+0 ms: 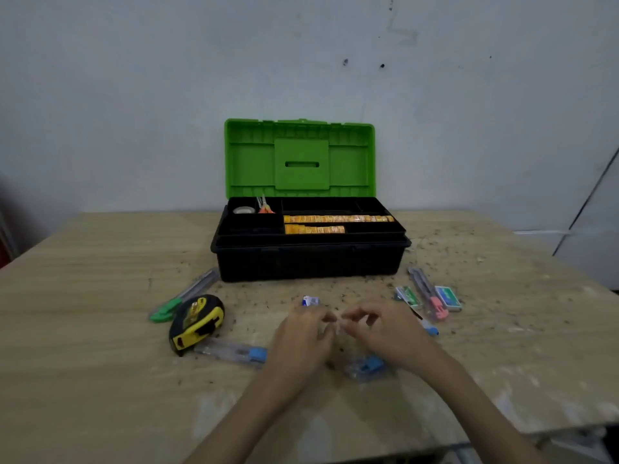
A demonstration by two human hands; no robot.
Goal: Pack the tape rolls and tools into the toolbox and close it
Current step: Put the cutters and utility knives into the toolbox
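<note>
Two bare forearms enter from bottom edge, no sleeves visible. Left hand point(303, 333) and right hand point(385, 329) both bare: no gloves, no rings, no watch or wristband seen. Fingers slim, knuckles rounded. Motion blur softens fingertips; nails too blurred to make out. No other part of person in view.

Wooden table point(100, 346) — speckled with dark debris, scuffed grey wall point(134, 78) behind
</note>
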